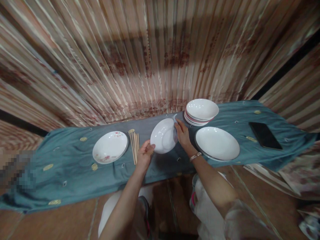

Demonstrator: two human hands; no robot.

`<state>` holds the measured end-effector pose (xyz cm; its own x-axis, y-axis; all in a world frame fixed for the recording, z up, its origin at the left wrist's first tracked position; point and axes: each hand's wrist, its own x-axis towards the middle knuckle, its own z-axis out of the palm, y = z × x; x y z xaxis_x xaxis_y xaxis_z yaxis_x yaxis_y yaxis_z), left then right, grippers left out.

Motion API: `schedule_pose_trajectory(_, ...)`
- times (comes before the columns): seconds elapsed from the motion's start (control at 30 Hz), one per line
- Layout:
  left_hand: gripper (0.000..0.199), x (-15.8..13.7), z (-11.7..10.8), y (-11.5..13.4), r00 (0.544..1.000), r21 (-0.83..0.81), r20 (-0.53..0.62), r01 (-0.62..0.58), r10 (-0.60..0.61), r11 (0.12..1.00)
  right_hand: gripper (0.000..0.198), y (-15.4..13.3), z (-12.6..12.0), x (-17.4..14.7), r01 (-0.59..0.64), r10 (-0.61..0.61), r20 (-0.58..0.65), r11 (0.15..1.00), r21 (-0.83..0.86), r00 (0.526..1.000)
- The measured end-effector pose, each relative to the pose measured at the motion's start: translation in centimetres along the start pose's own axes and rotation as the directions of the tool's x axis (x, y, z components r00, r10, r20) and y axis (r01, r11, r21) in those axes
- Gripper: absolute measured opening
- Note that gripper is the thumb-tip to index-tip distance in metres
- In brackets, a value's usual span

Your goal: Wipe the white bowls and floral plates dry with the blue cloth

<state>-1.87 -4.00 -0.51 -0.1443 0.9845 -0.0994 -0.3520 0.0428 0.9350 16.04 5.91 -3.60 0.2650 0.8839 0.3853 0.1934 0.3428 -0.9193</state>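
A shallow white bowl [160,131] is tilted up between my two hands over the middle of the cloth-covered table. My left hand [145,152] pinches its lower left rim. At the right rim, my right hand [182,133] is closed around a white spoon [175,117], whose handle tip sticks up past the fingers. The spoon's lower part lies against the bowl and is hard to make out, white on white. Whether the right fingers also grip the rim is hidden. Just left of my left hand lie several wooden chopsticks [135,146].
A flower-patterned plate [110,147] sits on the left of the teal tablecloth [77,173]. Stacked white bowls [202,110] stand at the back right, with large white plates [217,143] in front. A black phone [265,135] lies far right. A pleated curtain [160,60] hangs behind.
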Motion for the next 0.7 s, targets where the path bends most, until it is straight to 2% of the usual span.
schedule_pose_trajectory(0.13, 0.039, -0.1, 0.1, 0.7, 1.000, 0.003, -0.023, -0.003, 0.003, 1.000, 0.045, -0.6, 0.0, -0.2, 0.135, -0.134, 0.025, 0.988, -0.072, 0.991)
schedule_pose_trajectory(0.3, 0.048, -0.1, 0.2, 2.2, 0.995, -0.113, -0.096, -0.016, 0.005, 0.993, 0.039, -2.3, 0.1, -1.1, 0.305, -0.289, 0.129, 0.944, -0.123, 0.948)
schedule_pose_trajectory(0.47, 0.042, 0.5, -0.3, 2.5, 0.989, -0.164, -0.148, -0.030, 0.006, 0.986, 0.044, -4.3, 0.2, -2.5, 0.369, -0.307, 0.272, 0.903, -0.221, 0.912)
schedule_pose_trajectory(0.7, 0.033, 0.1, -0.3, 2.2, 0.991, -0.198, -0.132, -0.020, -0.006, 0.980, 0.052, -5.0, 0.1, -4.0, 0.479, -0.361, 0.366, 0.821, -0.311, 0.857)
